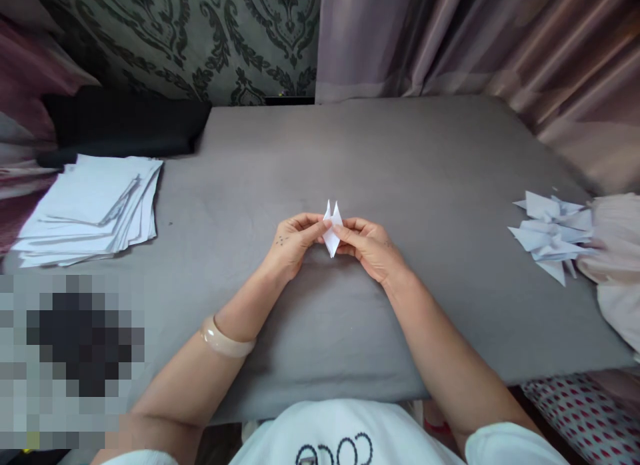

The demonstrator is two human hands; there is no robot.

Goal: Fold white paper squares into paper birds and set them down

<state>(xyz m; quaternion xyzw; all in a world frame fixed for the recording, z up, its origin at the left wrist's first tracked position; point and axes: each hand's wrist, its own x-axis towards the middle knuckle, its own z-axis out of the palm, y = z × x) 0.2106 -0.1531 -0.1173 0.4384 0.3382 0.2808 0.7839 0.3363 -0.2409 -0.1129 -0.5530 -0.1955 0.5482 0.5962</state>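
Between my two hands is a small piece of folded white paper (332, 237), a narrow kite shape with two upright points at its top and one point below. My left hand (295, 241) pinches its left edge, the thumb lying on the front face. From the other side my right hand (369, 243) grips the right edge, also with the thumb in front. Fingers behind the paper are partly hidden. The paper is held over the middle of the grey-covered table (330, 151).
A stack of white paper sheets (100, 198) lies at the left, with a black folded item (130, 121) behind it. Several folded white paper cranes (553, 231) are heaped at the right, beside pale bunched cloth (620, 251). Curtains (450, 45) hang along the back and right.
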